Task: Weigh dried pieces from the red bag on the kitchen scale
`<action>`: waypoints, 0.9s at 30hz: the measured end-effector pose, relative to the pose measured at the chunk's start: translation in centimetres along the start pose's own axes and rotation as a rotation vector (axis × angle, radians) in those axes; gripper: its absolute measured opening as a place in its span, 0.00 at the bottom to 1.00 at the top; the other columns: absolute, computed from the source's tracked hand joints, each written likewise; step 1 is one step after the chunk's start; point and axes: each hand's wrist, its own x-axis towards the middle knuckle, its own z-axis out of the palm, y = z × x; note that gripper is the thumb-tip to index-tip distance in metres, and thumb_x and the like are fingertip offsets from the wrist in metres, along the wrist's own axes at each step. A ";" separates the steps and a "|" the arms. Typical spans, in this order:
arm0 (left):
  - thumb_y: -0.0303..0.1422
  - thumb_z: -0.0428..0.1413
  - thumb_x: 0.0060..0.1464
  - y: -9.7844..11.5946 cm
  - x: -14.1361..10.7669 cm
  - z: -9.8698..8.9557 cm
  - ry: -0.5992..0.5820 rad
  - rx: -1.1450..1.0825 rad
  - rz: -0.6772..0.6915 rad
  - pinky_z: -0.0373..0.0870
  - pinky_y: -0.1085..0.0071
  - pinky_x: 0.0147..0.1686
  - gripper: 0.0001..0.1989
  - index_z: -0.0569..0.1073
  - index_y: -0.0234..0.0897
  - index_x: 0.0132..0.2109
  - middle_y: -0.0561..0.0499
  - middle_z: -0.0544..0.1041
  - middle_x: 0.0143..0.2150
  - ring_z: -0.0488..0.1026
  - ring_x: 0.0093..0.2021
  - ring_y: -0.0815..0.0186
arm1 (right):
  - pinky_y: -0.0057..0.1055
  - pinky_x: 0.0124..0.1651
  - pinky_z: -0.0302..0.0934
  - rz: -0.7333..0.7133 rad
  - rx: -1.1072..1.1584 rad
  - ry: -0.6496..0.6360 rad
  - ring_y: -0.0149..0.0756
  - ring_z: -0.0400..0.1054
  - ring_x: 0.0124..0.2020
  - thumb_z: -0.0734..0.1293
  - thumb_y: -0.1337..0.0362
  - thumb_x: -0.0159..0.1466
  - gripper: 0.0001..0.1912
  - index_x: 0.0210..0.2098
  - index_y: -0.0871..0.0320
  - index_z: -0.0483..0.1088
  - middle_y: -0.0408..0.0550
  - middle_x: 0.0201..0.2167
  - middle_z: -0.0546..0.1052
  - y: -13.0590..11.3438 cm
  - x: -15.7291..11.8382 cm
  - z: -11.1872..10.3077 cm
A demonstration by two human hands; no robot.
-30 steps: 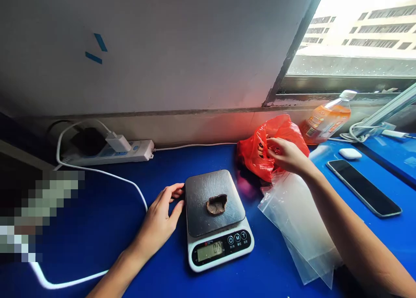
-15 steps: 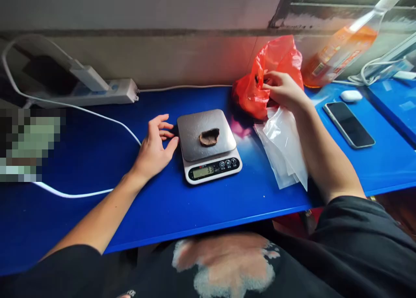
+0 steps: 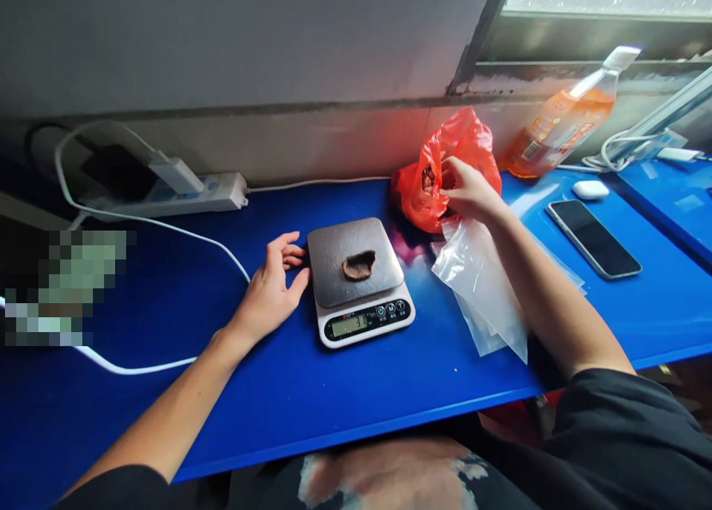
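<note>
A curved brown dried piece [image 3: 359, 266] lies on the metal plate of a white kitchen scale [image 3: 364, 319] with a lit display. Beside the scale's left edge, my left hand [image 3: 277, 280] rests with fingers apart and holds nothing. My right hand [image 3: 470, 190] reaches into the mouth of a red plastic bag [image 3: 464, 136], where brown pieces show; its fingertips are partly hidden by the bag, so what they hold cannot be made out. Clear zip bags [image 3: 483, 295] lie under my right forearm.
A phone [image 3: 595, 239] and a white earbud case [image 3: 590, 190] lie at the right. An orange drink bottle [image 3: 561, 128] leans behind them. A power strip [image 3: 222, 191] with white cables sits at the back left of the blue table [image 3: 334, 406].
The camera view has tilted up, so everything sits lower in the picture. More of the brown pieces shows in the red bag's mouth. My left hand has stayed beside the scale.
</note>
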 end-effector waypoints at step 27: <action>0.37 0.51 0.57 1.1 -0.5 -1.5 -0.096 0.016 -0.063 0.73 0.64 0.41 0.20 0.62 0.38 0.56 0.47 0.73 0.44 0.72 0.39 0.65 | 0.35 0.33 0.61 -0.256 -0.090 0.825 0.42 0.72 0.37 0.60 0.72 0.57 0.17 0.44 0.56 0.68 0.54 0.39 0.74 -8.2 -4.5 -4.1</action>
